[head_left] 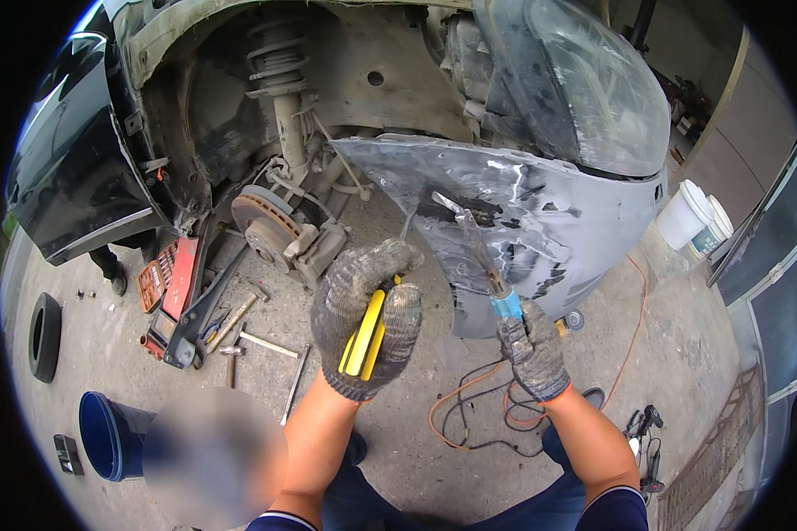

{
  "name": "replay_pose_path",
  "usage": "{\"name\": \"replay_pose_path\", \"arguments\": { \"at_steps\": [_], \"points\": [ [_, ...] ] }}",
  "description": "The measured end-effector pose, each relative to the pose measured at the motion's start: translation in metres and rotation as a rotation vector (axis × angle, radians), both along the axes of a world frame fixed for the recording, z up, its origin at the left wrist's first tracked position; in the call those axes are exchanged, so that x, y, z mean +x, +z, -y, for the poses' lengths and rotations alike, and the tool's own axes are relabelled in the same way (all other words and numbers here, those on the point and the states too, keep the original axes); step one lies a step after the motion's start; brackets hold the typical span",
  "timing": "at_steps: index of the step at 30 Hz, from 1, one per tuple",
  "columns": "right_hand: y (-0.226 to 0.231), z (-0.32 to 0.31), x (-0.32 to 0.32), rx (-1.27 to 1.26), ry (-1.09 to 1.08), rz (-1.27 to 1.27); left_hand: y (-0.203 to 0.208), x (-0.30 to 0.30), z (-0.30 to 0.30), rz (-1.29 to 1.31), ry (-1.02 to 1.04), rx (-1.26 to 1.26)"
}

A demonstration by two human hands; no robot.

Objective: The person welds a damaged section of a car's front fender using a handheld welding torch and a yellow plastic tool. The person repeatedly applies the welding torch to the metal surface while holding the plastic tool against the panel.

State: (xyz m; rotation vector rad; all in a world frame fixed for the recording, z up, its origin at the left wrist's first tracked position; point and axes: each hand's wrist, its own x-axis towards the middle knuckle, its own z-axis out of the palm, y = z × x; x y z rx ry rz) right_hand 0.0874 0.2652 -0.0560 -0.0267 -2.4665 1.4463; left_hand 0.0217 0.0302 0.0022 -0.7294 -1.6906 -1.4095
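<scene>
Both my hands wear grey knit gloves. My left hand (363,310) is closed round a yellow-and-black handled screwdriver (364,334); a thin shaft shows above the glove, its tip unclear against the bumper. My right hand (536,350) grips a soldering iron (478,243), with a blue collar, a long dull metal barrel and a bent tip. That tip is over the grey car bumper (598,208); I cannot tell whether it touches. Black patches and white scrapes mark the bumper's surface. The headlight (584,84) sits above it.
Behind my left hand is a bare brake disc (266,217) and a coil spring (276,57). A red floor jack (181,276), hammers (232,351) and a blue bucket (115,434) are on the left. Cables (469,420) coil near my feet. White buckets (684,215) stand right.
</scene>
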Motion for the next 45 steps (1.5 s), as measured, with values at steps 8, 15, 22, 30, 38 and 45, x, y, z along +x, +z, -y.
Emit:
{"name": "replay_pose_path", "arguments": {
  "at_steps": [8, 15, 22, 30, 38, 45],
  "points": [
    [0.002, -0.001, 0.000, 0.060, -0.041, 0.019, -0.003, 0.002, -0.002, 0.042, -0.109, 0.144],
    [-0.004, -0.002, 0.001, 0.047, -0.041, 0.048, -0.003, -0.001, -0.005, 0.083, -0.115, 0.145],
    [0.001, 0.004, 0.001, 0.062, -0.041, 0.013, -0.004, 0.000, -0.004, 0.069, -0.079, 0.068],
    [-0.014, 0.002, -0.003, -0.067, 0.014, -0.051, -0.004, 0.000, -0.003, 0.067, -0.075, 0.037],
    [-0.008, 0.002, 0.000, 0.013, -0.033, 0.019, -0.007, 0.000, -0.005, 0.061, -0.086, 0.058],
    [-0.002, 0.008, 0.004, 0.083, -0.063, -0.009, -0.005, 0.000, -0.005, 0.041, -0.051, 0.018]
  ]
}}
